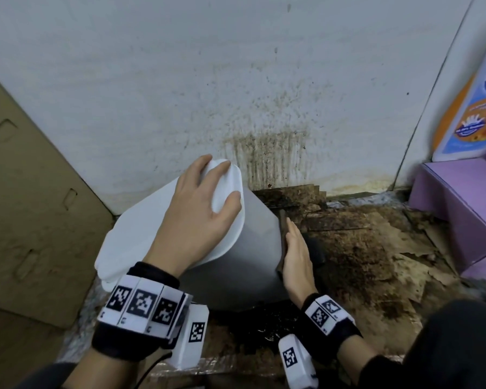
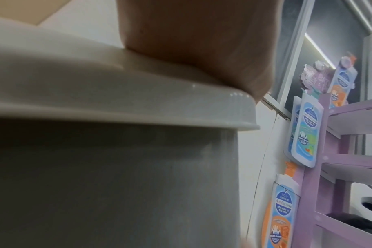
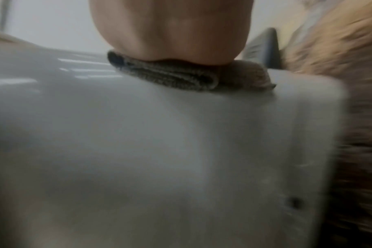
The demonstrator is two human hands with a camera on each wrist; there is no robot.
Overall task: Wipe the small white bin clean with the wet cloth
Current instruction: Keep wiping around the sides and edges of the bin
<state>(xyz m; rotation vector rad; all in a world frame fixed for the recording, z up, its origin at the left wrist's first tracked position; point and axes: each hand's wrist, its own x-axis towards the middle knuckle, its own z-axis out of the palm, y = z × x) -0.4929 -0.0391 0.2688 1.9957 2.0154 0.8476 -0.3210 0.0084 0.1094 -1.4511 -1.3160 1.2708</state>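
The small white bin [image 1: 236, 262] leans to the left on the dirty floor, and its lid [image 1: 141, 228] is closed. My left hand [image 1: 220, 182] lies on the lid with its fingers spread and reaching the far edge. My right hand [image 1: 293, 248] is flat, pressing a dark folded cloth [image 1: 282, 234] against the bin's right side. In the right wrist view the cloth [image 3: 170, 77] sits squeezed between my palm [image 3: 170, 33] and the bin wall [image 3: 138, 151]. The left wrist view shows my palm [image 2: 191, 33] resting on the lid [image 2: 96, 94].
A stained white wall [image 1: 264, 108] stands right behind the bin. A brown cardboard sheet [image 1: 26, 206] leans at the left. Wet, torn brown cardboard [image 1: 362, 248] covers the floor at the right. A purple shelf [image 1: 460, 206] with blue and orange pouches [image 1: 472, 108] stands at far right.
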